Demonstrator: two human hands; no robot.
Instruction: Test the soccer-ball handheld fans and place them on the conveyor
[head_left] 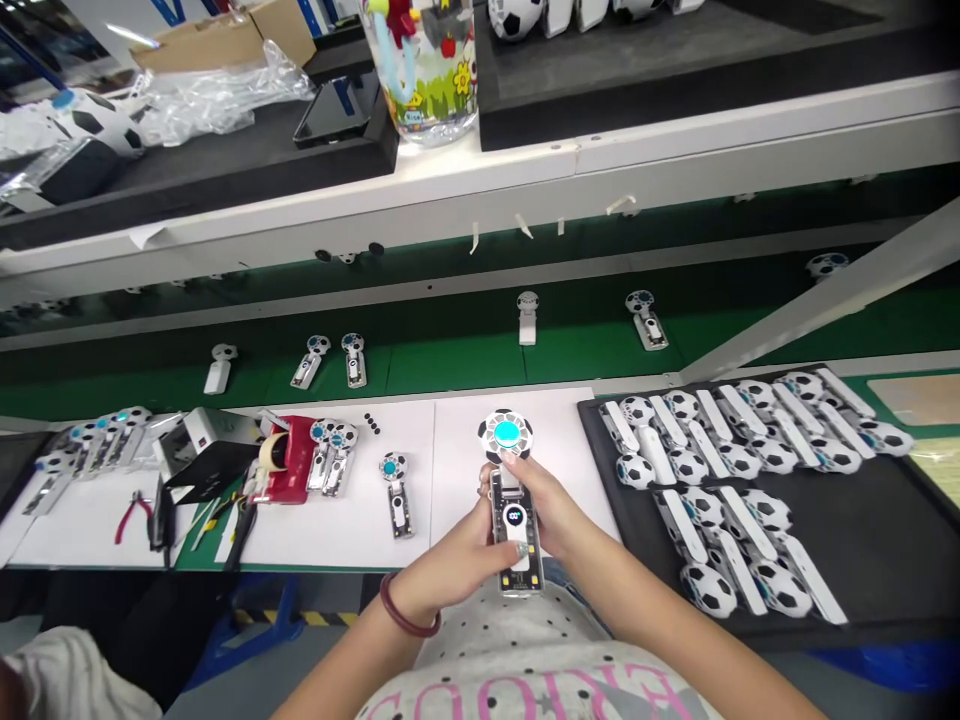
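Grasping clear-bodied handheld fan (514, 530), left hand (442, 555) along its side, right hand (544, 505) under fan head (506, 435).

Lower left, red-handled pliers (131, 520) lying on a white mat (75, 535); right, black tray (870, 550) holding rows of soccer-ball-patterned devices (709, 590); upper left, cardboard box (217, 40) resting on a dark shelf (225, 150).

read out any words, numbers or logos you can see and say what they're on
Lit digits on the small display of the clear-backed gadget: too small to read.
Pink capital letters on the speckled shirt: upside down in this view, cut off by the picture's edge, not reliably readable.
No other word, brand or number can be read.
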